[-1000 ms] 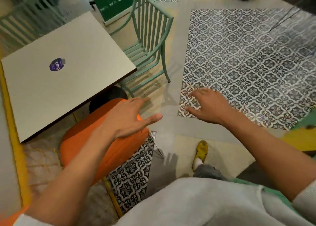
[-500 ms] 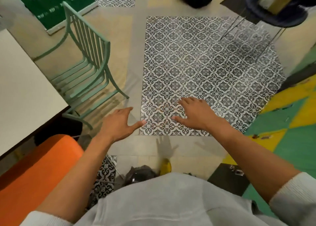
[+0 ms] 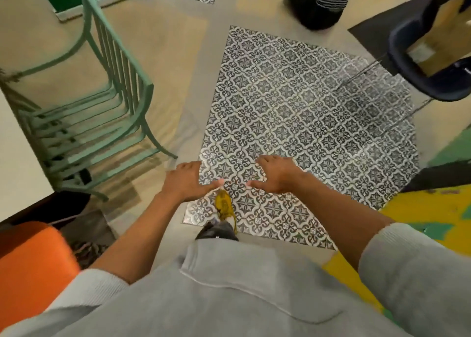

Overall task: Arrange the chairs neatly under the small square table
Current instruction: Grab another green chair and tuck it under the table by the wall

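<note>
A mint-green metal chair [image 3: 107, 102] with a slatted back stands at the left, its seat partly under the white square table [image 3: 17, 153], of which only a corner shows at the left edge. An orange chair [image 3: 30, 265] sits at the lower left, below that corner. My left hand [image 3: 186, 181] and my right hand [image 3: 277, 176] hover palm down over the patterned floor in the middle, fingers spread, holding nothing. Both hands are to the right of the green chair and touch neither chair.
A dark blue chair [image 3: 420, 64] with thin metal legs stands at the upper right. A person in a striped top [image 3: 323, 0] sits on the floor at the top. Patterned tiles [image 3: 305, 112] cover the floor ahead. My yellow shoe [image 3: 224, 204] is below my hands.
The view has swung right and away from the table. My left hand has left the orange chair. Both hands now hang over the patterned floor, closer together.
</note>
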Action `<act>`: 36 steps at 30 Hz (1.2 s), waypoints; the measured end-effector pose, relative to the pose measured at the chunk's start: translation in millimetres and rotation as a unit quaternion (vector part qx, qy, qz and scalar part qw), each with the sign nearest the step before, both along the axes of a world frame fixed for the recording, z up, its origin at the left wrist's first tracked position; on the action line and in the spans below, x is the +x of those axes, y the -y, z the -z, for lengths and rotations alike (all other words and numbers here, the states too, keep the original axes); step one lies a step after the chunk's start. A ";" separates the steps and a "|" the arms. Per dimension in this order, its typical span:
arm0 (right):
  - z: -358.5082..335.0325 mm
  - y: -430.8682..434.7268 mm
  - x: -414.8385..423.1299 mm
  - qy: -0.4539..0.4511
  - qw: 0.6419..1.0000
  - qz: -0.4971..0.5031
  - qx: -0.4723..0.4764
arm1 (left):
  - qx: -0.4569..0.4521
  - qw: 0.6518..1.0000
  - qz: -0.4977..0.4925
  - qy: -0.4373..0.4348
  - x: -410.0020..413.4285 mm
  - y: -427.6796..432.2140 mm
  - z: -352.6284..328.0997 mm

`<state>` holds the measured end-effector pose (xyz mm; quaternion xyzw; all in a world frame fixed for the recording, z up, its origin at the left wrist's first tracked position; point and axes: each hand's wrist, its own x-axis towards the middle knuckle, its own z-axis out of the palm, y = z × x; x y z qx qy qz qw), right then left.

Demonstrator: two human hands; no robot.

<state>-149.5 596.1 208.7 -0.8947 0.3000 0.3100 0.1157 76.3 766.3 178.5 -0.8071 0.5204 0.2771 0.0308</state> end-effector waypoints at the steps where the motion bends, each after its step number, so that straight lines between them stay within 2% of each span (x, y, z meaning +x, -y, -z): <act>1: 1.7 19.3 12.5 -0.009 1.000 -0.011 0.007 | 0.002 1.000 -0.016 -0.007 9.0 16.1 4.9; 5: -1.2 100.8 69.2 0.011 0.999 -0.052 0.009 | -0.021 0.996 -0.083 -0.023 47.3 72.4 15.9; 9: -8.5 169.9 138.8 0.029 0.993 -0.115 -0.005 | -0.025 0.989 -0.146 -0.002 100.7 118.5 13.6; 15: -2.1 249.3 254.0 0.036 0.975 -0.217 -0.013 | -0.060 0.963 -0.261 0.023 154.8 167.3 -5.2; 21: -2.9 318.9 409.2 0.087 0.926 -0.366 -0.005 | -0.136 0.921 -0.354 0.086 203.0 235.0 -19.7; 24: -8.6 351.0 482.4 0.113 0.892 -0.437 -0.014 | -0.129 0.898 -0.409 0.096 235.8 266.1 -20.1; 29: -28.6 388.1 581.1 0.119 0.830 -0.545 0.000 | -0.092 0.825 -0.553 0.072 279.4 303.1 -15.8; 33: -36.6 398.1 649.7 0.111 0.784 -0.611 0.001 | -0.067 0.735 -0.675 -0.003 302.5 320.4 -5.3; 35: -33.8 395.0 687.2 0.105 0.752 -0.651 -0.005 | -0.057 0.698 -0.713 -0.034 313.1 325.1 3.7; 36: -29.8 396.3 697.5 0.106 0.743 -0.660 -0.009 | -0.050 0.694 -0.716 -0.052 315.8 326.6 7.8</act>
